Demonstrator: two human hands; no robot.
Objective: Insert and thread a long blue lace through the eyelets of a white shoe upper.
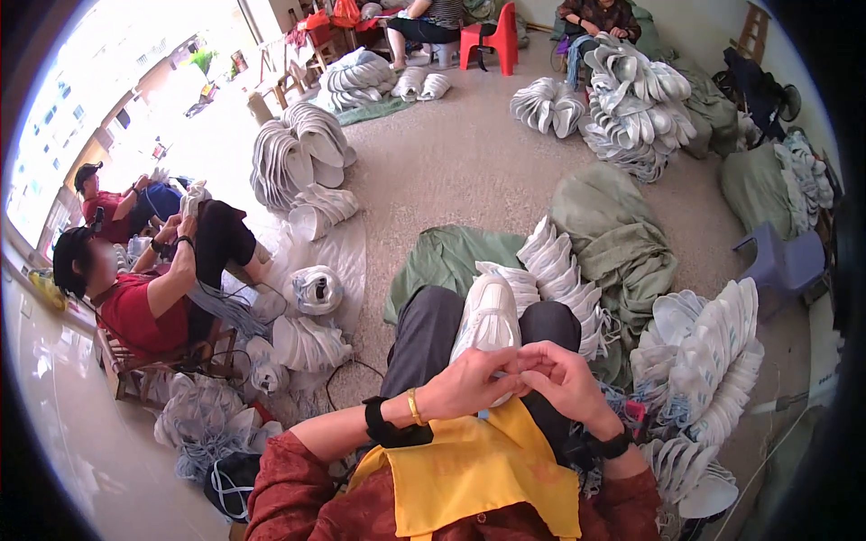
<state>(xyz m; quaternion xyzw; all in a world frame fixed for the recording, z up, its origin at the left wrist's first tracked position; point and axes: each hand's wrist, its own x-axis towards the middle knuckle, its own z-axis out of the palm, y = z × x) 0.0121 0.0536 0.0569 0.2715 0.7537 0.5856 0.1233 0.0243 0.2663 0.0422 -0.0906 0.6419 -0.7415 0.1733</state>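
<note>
A white shoe rests on my lap between my knees, its toe pointing away from me. Over its near end, my left hand and my right hand meet, fingers bent and fingertips pinched close together. Whatever the fingertips pinch is too small and too covered to make out. The shoe's near end is mostly hidden behind my hands. A yellow apron covers my lap just below them.
Stacked white shoe uppers stand beyond my knees, and another pile is at my right. Green cloth lies ahead, near a green sack. A purple-grey stool stands right. Seated co-workers handle shoes at left.
</note>
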